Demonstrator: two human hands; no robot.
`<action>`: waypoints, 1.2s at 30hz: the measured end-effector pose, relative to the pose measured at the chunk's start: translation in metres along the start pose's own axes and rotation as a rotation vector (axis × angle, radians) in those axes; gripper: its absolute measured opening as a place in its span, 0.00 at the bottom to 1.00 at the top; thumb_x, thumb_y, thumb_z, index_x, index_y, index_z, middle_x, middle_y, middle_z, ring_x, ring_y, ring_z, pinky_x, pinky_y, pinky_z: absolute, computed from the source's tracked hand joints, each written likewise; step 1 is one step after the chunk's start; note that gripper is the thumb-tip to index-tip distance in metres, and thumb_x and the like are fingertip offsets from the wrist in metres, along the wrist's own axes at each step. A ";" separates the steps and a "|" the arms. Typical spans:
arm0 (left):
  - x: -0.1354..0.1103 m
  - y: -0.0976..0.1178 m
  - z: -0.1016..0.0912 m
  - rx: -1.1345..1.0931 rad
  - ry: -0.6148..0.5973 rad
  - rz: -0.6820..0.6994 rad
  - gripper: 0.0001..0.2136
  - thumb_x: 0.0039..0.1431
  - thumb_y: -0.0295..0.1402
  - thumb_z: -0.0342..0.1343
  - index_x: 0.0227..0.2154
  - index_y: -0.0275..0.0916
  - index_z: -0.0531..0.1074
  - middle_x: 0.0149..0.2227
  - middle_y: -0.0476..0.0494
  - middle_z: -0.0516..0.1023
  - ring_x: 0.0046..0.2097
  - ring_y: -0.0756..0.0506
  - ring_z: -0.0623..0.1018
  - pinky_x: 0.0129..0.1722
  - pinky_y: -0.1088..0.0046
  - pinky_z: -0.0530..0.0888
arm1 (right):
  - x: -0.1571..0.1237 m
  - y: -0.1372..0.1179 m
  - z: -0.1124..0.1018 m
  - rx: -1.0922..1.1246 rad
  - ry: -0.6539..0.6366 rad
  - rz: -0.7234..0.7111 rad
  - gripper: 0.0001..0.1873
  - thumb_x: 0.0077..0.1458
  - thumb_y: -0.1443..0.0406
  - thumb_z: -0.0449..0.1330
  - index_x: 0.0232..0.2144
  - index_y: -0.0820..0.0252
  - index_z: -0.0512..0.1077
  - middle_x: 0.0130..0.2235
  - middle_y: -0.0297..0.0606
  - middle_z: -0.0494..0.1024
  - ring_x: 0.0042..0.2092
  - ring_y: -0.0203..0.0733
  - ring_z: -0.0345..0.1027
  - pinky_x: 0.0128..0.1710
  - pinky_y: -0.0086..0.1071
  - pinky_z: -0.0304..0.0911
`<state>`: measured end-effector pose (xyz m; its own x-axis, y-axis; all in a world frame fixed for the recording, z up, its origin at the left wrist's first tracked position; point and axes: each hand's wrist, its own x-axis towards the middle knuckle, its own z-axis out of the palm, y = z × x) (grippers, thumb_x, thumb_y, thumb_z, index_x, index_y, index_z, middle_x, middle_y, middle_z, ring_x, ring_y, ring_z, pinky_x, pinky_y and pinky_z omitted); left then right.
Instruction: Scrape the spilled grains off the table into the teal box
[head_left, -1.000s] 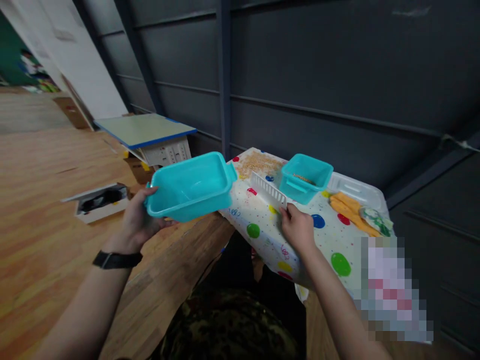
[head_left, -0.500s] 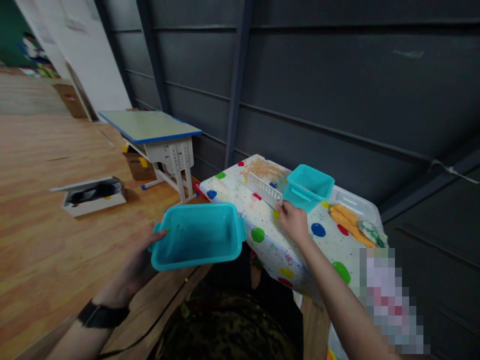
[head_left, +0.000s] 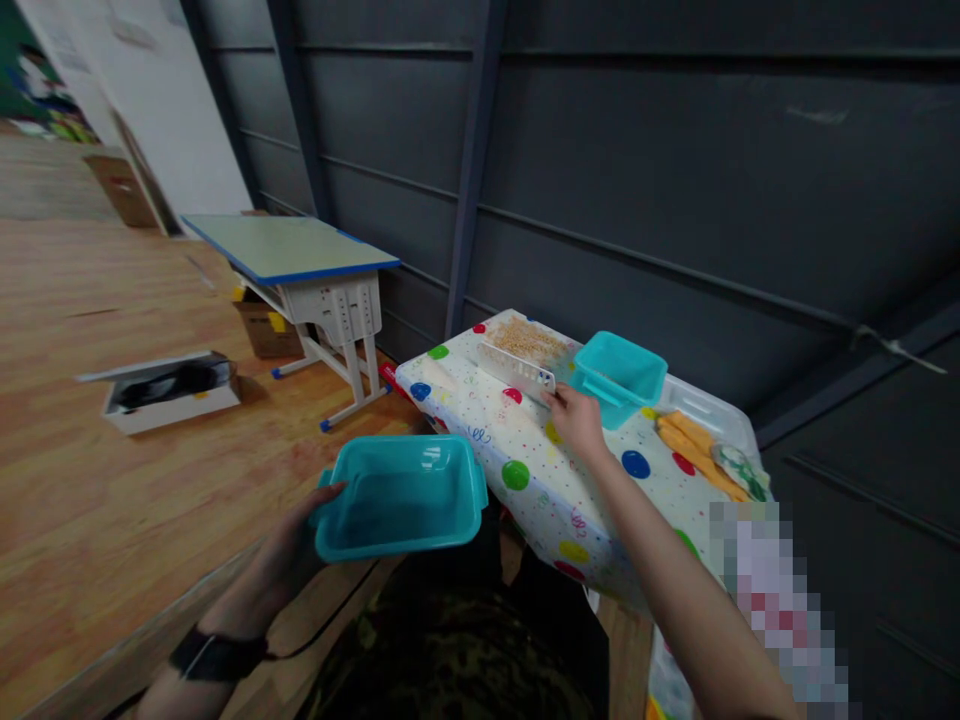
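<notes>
My left hand [head_left: 296, 545] grips the left end of a teal plastic bin [head_left: 405, 500], held in the air before the near table edge, its inside facing up. My right hand [head_left: 577, 415] is closed on one end of a white slotted plastic strip [head_left: 517, 370], which stands on its long edge on the tablecloth. Just behind the strip lies a spread of small tan grains [head_left: 531, 338]. To the right of the grains stands a second teal bin [head_left: 619, 375], whose bottom is mostly hidden.
The table [head_left: 517, 520] has a white cloth with coloured dots. An orange cloth [head_left: 697, 450] and a white tray [head_left: 709, 405] lie at its right. A school desk [head_left: 292, 250], an open white box [head_left: 172, 395] and a dark panelled wall [head_left: 637, 150] surround it.
The bin in my left hand has come down a little. The strip in my right hand has shifted slightly left and its face is turned differently. The view has turned slightly.
</notes>
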<state>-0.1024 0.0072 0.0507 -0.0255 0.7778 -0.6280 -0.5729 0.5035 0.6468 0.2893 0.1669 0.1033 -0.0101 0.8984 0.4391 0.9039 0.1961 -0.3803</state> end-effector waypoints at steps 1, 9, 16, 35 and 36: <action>-0.001 0.001 0.001 0.015 0.023 0.006 0.26 0.64 0.29 0.64 0.65 0.38 0.73 0.35 0.39 0.91 0.33 0.34 0.90 0.31 0.61 0.88 | 0.003 0.001 0.002 0.013 0.003 0.002 0.15 0.67 0.65 0.57 0.38 0.60 0.84 0.43 0.51 0.89 0.42 0.53 0.81 0.41 0.37 0.65; 0.001 0.000 0.006 0.056 -0.002 -0.008 0.17 0.69 0.28 0.60 0.58 0.33 0.78 0.36 0.36 0.91 0.33 0.36 0.90 0.36 0.60 0.89 | 0.019 0.007 0.012 0.063 0.015 0.061 0.11 0.66 0.65 0.60 0.34 0.59 0.82 0.37 0.47 0.87 0.38 0.50 0.77 0.39 0.36 0.63; 0.003 -0.001 0.006 0.050 -0.002 0.011 0.20 0.67 0.30 0.62 0.60 0.35 0.78 0.37 0.37 0.92 0.34 0.36 0.90 0.36 0.61 0.89 | 0.013 0.014 0.014 0.170 0.041 0.077 0.10 0.61 0.66 0.61 0.33 0.60 0.83 0.39 0.48 0.88 0.40 0.52 0.79 0.42 0.38 0.66; 0.004 0.001 0.004 0.067 0.072 0.026 0.08 0.64 0.36 0.66 0.44 0.42 0.79 0.31 0.44 0.87 0.28 0.40 0.85 0.27 0.63 0.84 | 0.005 0.016 0.012 0.288 0.018 0.075 0.12 0.59 0.62 0.63 0.33 0.61 0.86 0.34 0.45 0.88 0.36 0.54 0.80 0.40 0.41 0.69; 0.004 0.001 0.003 0.071 0.079 0.027 0.07 0.65 0.36 0.65 0.44 0.42 0.79 0.31 0.44 0.87 0.27 0.40 0.84 0.27 0.63 0.84 | 0.005 0.015 0.010 0.287 0.009 0.067 0.12 0.59 0.62 0.63 0.33 0.61 0.86 0.35 0.45 0.89 0.36 0.54 0.80 0.40 0.40 0.70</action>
<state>-0.1005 0.0123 0.0504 -0.1065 0.7606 -0.6405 -0.5117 0.5103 0.6912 0.2984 0.1782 0.0913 0.0505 0.9098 0.4120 0.7442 0.2409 -0.6231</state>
